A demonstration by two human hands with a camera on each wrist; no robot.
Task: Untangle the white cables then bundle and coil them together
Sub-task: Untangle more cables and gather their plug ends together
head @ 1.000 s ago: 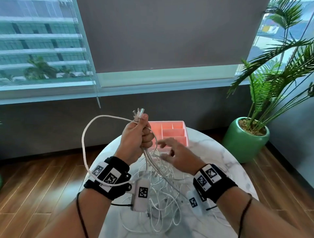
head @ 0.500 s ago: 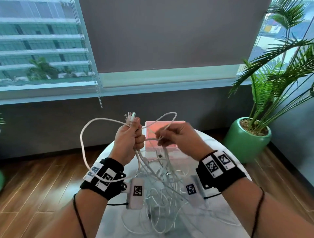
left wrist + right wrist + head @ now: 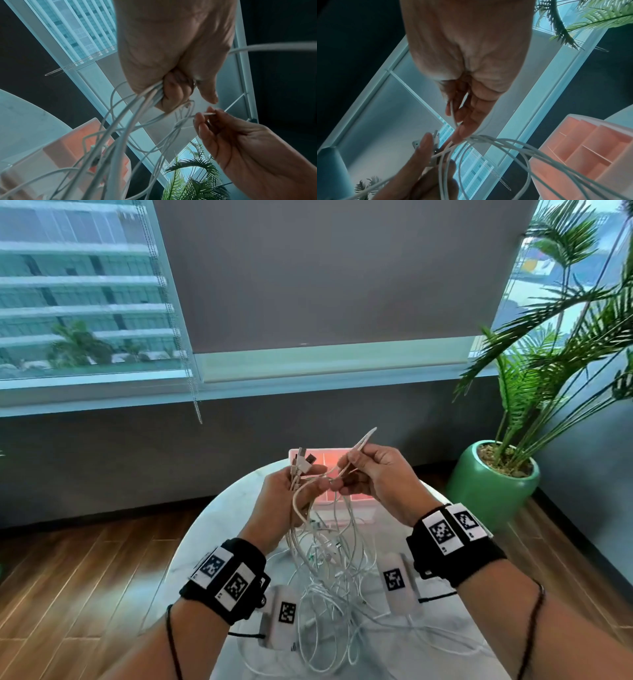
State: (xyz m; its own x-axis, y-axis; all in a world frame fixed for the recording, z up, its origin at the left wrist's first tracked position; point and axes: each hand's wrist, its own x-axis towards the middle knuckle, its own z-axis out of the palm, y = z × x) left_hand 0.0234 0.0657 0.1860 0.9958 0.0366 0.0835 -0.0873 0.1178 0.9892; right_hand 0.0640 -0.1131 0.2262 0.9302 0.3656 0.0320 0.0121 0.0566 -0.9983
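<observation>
Now the left hand [image 3: 287, 494] grips the gathered white cables [image 3: 325, 570]; the right hand [image 3: 373, 477] pinches one cable end [image 3: 359, 445]. Better to feed that end in beside the other plugs [image 3: 303, 462] without jerking the tangle.

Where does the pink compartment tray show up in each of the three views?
Head: pink tray at centre, on the table's far side, mostly behind both hands.
Left wrist: lower left, behind the white cables.
Right wrist: right edge, lower half, dividers visible.
Shared landmark: the palm plant.

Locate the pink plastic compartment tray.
In the head view the pink plastic compartment tray sits on the round marble table's far edge, behind both raised hands.
</observation>
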